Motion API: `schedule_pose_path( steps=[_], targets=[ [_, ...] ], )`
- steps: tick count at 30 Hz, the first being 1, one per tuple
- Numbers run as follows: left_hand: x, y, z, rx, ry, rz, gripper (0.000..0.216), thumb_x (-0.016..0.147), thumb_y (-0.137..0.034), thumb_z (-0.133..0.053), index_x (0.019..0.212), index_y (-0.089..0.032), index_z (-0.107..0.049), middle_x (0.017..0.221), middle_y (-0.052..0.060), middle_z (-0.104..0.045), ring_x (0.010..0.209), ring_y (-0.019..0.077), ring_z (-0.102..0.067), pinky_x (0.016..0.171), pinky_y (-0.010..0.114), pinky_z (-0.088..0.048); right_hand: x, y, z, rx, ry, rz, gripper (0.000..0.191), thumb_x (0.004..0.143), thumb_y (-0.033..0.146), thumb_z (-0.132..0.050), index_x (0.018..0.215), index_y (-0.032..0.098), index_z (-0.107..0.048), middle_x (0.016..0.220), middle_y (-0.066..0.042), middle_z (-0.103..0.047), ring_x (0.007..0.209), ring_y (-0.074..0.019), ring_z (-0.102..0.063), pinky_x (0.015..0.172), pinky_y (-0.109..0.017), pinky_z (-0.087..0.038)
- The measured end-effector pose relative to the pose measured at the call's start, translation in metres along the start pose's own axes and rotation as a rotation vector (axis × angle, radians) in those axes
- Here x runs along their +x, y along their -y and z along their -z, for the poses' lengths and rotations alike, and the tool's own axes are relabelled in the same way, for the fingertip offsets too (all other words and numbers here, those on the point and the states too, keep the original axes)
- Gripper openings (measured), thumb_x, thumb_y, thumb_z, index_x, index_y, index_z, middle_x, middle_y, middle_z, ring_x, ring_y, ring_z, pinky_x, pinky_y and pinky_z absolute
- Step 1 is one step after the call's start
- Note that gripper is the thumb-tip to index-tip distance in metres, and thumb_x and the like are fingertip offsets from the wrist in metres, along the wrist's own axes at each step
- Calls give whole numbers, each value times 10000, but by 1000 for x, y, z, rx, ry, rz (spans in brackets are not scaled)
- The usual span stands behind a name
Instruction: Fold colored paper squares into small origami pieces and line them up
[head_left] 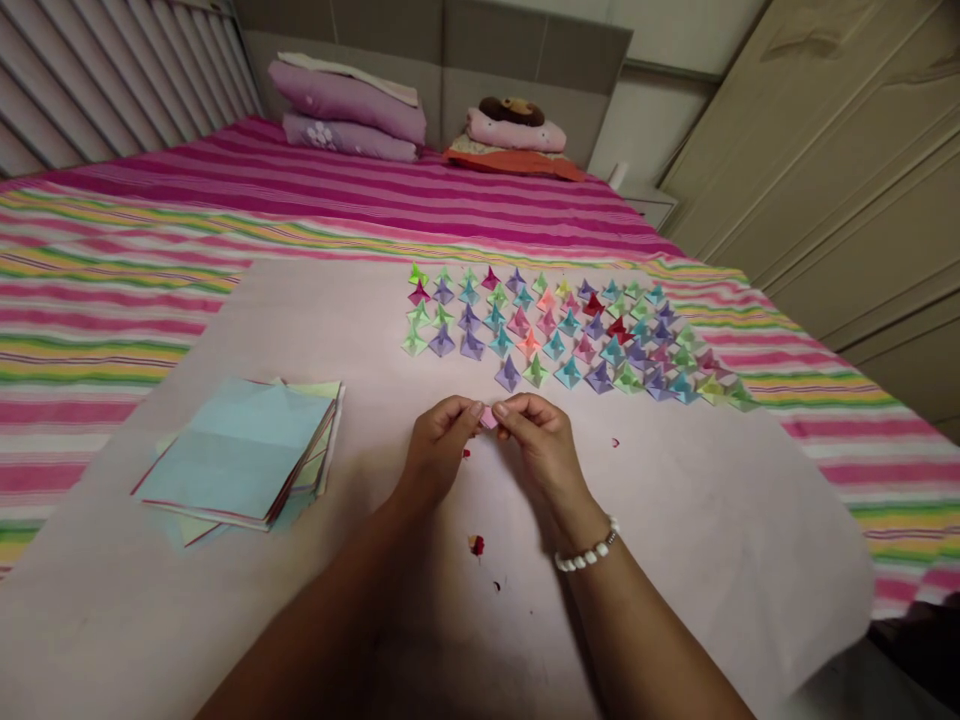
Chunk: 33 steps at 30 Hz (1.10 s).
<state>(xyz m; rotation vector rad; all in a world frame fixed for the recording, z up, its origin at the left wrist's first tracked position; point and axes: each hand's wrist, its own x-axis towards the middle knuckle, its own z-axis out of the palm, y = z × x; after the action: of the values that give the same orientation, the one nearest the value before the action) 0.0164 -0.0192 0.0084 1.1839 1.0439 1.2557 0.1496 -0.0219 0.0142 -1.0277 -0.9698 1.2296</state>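
My left hand (437,443) and my right hand (541,440) meet at their fingertips over a pale sheet (225,600) spread on the bed. Both pinch a small folded pink paper piece (488,417) between them. A white bead bracelet (587,551) circles my right wrist. Just beyond my hands lie several small folded paper shapes (570,330) in rows, purple, green, teal, pink and red. A stack of coloured square papers (244,455), light blue on top, lies to the left of my left hand.
The bed has a striped pink, yellow and green cover (105,270). Folded purple bedding (345,110) and a pink pillow (517,135) lie at the headboard. Wardrobe doors (847,170) stand at the right. Small red paper scraps (477,545) lie near my forearms.
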Motion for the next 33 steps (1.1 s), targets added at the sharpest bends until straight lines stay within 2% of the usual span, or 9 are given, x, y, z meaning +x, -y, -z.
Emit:
schedule_pose_path(
  steps=[3, 6, 13, 20, 24, 26, 28, 31, 33],
  targets=[
    [2, 1, 1, 30, -20, -23, 249, 798, -395, -631, 668, -182, -641, 630, -14, -567, 640, 122, -500, 617, 236, -398, -1, -4, -1, -18, 8, -29, 265, 726, 400, -741, 603, 190, -637, 513, 33, -561, 515, -107, -461, 559, -258, -356],
    [3, 4, 2, 5, -15, 17, 292, 806, -419, -610, 644, -178, -588, 614, -19, -549, 619, 117, -488, 606, 236, -385, -1, -8, -1, -65, 87, -53, 355, 782, 453, -685, 568, 184, -595, 519, 28, -544, 514, -104, -449, 548, -254, -330],
    [2, 3, 1, 69, 76, 84, 368, 815, -461, -578, 595, -175, -507, 551, -44, -440, 536, 95, -382, 533, 228, -319, -1, -8, -1, 21, 128, -90, 371, 766, 401, -688, 504, 186, -538, 471, 45, -464, 466, -90, -358, 492, -254, -252],
    [5, 6, 3, -92, 129, 131, 337, 795, -435, -594, 602, -165, -536, 586, -25, -493, 573, 96, -427, 567, 230, -335, -1, -9, -1, 45, 123, -103, 353, 760, 376, -691, 505, 187, -536, 447, 47, -467, 441, -87, -355, 481, -259, -241],
    [5, 7, 2, -26, 148, 149, 359, 826, -462, -549, 624, -166, -532, 584, -23, -499, 544, 95, -429, 542, 233, -338, -1, -13, -1, 18, 134, -91, 407, 826, 439, -631, 524, 187, -525, 448, 46, -456, 454, -94, -388, 497, -259, -275],
    [4, 5, 1, 59, 148, 101, 402, 875, -485, -474, 640, -166, -548, 594, -11, -521, 547, 105, -450, 544, 245, -359, 0, -12, -2, 69, 131, -94, 403, 821, 427, -636, 521, 189, -507, 438, 49, -443, 450, -94, -393, 502, -258, -290],
    [2, 2, 2, 155, 66, -9, 411, 919, -464, -412, 687, -168, -577, 637, 1, -550, 592, 118, -489, 581, 255, -393, 0, -9, -2, 132, 94, -119, 390, 796, 406, -659, 516, 188, -498, 423, 58, -423, 418, -81, -355, 476, -253, -263],
    [1, -3, 5, 292, -97, -297, 226, 895, -339, -524, 766, -176, -611, 742, 4, -582, 709, 125, -532, 668, 256, -431, 1, -6, -2, 202, 43, -195, 386, 756, 396, -688, 500, 183, -494, 400, 66, -394, 374, -62, -298, 436, -249, -192],
    [2, -6, 6, 367, -87, -511, 67, 831, -232, -621, 789, -181, -630, 790, 4, -594, 754, 123, -544, 690, 250, -442, 2, -6, -2, 249, 58, -245, 395, 744, 394, -697, 489, 183, -482, 392, 68, -377, 365, -58, -291, 425, -244, -168]
  ],
)
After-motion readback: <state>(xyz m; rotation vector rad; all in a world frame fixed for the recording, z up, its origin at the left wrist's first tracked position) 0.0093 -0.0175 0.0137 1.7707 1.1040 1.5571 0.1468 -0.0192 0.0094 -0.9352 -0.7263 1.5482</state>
